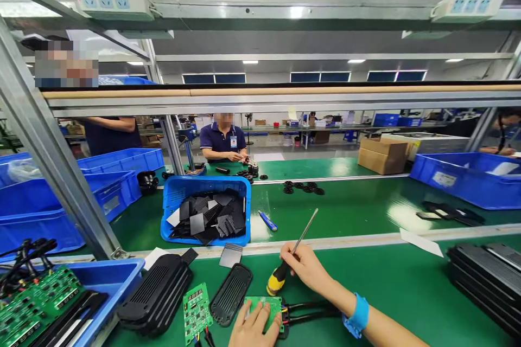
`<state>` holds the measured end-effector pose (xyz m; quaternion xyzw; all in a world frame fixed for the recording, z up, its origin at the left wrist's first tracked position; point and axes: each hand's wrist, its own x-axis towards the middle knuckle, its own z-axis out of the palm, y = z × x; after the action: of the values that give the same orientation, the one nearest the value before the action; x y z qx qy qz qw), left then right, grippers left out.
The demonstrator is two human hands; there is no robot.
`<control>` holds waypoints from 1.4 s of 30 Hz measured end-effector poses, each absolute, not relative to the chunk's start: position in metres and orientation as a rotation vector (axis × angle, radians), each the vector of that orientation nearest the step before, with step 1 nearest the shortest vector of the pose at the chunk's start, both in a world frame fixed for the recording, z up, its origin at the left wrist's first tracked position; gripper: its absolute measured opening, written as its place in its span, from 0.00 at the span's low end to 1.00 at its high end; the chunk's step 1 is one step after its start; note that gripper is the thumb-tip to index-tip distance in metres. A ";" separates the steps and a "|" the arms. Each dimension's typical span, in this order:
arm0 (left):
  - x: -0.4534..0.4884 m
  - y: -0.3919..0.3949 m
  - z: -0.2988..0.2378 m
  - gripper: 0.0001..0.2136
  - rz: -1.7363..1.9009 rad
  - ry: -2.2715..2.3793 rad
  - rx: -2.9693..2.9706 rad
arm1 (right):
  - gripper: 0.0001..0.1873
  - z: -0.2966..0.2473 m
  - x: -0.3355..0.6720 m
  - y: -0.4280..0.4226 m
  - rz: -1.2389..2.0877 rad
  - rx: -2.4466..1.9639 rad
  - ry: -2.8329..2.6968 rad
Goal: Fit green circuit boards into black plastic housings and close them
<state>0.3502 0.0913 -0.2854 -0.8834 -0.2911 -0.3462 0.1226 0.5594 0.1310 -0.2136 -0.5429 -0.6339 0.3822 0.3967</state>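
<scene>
My left hand (256, 328) lies with its fingers spread over a green circuit board (275, 303) at the bottom middle. Black cables (311, 312) run from that board's right side under my right forearm. Just above, my right hand (303, 264) is closed around a screwdriver (277, 280) with a yellow and black handle. Its metal shaft points up and away, and the handle end is low near the board. To the left of my left hand are a slotted black cover (231, 294) and another circuit board (196, 312) with a digit display.
Stacked black housings (157, 295) lie at left, more housings (488, 282) at right. Beyond stand a blue basket (166, 211) of dark pads, a blue cutter (267, 220) and black rings (303, 188). A blue bin (130, 274) holds boards. A co-worker (223, 138) sits opposite.
</scene>
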 end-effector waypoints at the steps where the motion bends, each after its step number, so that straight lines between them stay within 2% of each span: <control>1: 0.349 0.095 -0.286 0.15 -1.038 -0.831 -2.592 | 0.19 -0.216 0.556 0.128 1.006 -1.376 -1.589; 5: 0.347 0.104 -0.290 0.25 -1.184 -0.820 -2.610 | 0.27 -0.227 0.537 0.123 1.184 -1.341 -1.476; 9: 0.343 0.101 -0.291 0.23 -1.203 -0.816 -2.626 | 0.32 -0.223 0.527 0.128 1.207 -1.279 -1.342; 13: 0.338 0.095 -0.295 0.20 -0.957 -0.894 -2.756 | 0.25 -0.180 0.531 0.123 1.137 -1.258 -1.340; 18: 0.338 0.098 -0.293 0.18 -1.112 -0.854 -2.721 | 0.17 -0.131 0.529 0.100 0.822 -1.334 -1.514; 21: 0.335 0.100 -0.278 0.08 -1.035 -0.742 -2.767 | 0.13 -0.153 0.523 0.088 0.561 -1.360 -1.667; 25: 0.330 0.096 -0.263 0.14 -0.918 -0.710 -2.755 | 0.12 -0.193 0.526 0.086 0.482 -1.388 -1.773; 29: 0.328 0.095 -0.261 0.13 -0.904 -0.680 -2.756 | 0.14 -0.163 0.533 0.079 0.438 -1.344 -1.737; 32: 0.324 0.096 -0.256 0.18 -0.732 -0.714 -2.984 | 0.10 -0.140 0.529 0.061 0.347 -1.186 -1.644; 35: 0.319 0.094 -0.241 0.26 -0.411 -0.907 -3.276 | 0.06 -0.159 0.519 0.044 0.365 -1.067 -1.754; 38: 0.317 0.090 -0.225 0.28 -0.309 -1.027 -3.335 | 0.09 -0.185 0.516 0.040 0.466 -1.236 -1.994; 42: 0.316 0.086 -0.216 0.20 -0.364 -1.039 -3.308 | 0.14 -0.176 0.541 0.065 0.300 -1.708 -2.063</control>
<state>0.3159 0.0862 -0.2157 -0.9347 -0.2937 -0.1027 -0.1715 0.5410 0.0647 -0.1762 -0.6180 -0.7464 0.1085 0.2217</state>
